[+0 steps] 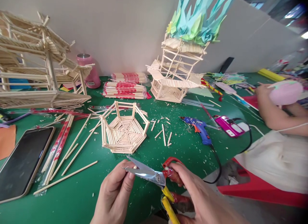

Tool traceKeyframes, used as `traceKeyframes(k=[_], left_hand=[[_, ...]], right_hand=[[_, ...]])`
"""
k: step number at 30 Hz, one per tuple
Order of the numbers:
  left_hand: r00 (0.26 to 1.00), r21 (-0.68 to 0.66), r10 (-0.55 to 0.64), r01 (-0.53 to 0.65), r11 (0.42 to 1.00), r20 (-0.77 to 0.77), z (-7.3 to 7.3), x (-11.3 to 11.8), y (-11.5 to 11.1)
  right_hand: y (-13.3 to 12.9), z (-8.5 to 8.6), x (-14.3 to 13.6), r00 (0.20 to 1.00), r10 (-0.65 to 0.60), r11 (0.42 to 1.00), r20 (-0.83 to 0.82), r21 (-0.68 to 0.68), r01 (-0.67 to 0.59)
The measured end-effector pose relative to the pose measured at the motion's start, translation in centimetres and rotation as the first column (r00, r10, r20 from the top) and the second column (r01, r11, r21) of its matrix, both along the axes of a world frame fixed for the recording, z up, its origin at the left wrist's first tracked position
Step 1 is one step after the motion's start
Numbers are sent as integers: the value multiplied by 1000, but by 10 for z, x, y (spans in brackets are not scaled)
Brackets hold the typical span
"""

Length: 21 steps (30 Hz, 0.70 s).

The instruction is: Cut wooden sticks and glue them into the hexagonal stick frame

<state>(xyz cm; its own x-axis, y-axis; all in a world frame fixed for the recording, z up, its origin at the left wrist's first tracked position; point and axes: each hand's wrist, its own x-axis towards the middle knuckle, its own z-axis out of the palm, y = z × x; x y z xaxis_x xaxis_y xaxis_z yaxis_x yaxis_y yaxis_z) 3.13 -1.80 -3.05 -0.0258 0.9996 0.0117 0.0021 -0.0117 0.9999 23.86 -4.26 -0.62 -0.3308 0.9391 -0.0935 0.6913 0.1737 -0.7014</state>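
Observation:
My right hand point(192, 188) grips scissors point(154, 176) with red and yellow handles, and their blades are parted. Between finger and thumb of my left hand point(117, 188) is the pale end of a short wooden stick point(135, 167), at the blades; most of it is hidden by the fingers. Just beyond both hands stands an open frame of wooden sticks point(127, 134), many-sided, with a floor of sticks laid in wedges. Several short cut stick pieces point(164, 134) lie to its right.
A blue glue gun point(197, 126) with a cable lies right, near a pink power socket point(228, 125). Left are a phone point(24, 163) and loose sticks point(69, 176). Behind stand a large stick model point(48, 66), a pink bottle point(91, 73) and a stick tower point(180, 70). Another person's arm point(267, 105) is at right.

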Motion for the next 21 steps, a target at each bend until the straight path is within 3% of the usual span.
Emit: traceKeyframes(k=[5,9,17,21], left_hand=[[986,185,-100,123,975,-132,-7,-6,1],[977,230,-99,141,963,-188,-8,-8,2],[963,276,-90,162,947,-255,-9,-12,2],[963,288,-82,158,945,-257,-8,-12,1]], right_hand=[[2,6,-4,998,-62,982,-11,-181,59],[2,10,-8,992,-111,958,-57,-270,91],[-4,-1,-11,991,-132,953,-23,-279,121],[-4,3,-20,984,-176,959,-30,-230,164]])
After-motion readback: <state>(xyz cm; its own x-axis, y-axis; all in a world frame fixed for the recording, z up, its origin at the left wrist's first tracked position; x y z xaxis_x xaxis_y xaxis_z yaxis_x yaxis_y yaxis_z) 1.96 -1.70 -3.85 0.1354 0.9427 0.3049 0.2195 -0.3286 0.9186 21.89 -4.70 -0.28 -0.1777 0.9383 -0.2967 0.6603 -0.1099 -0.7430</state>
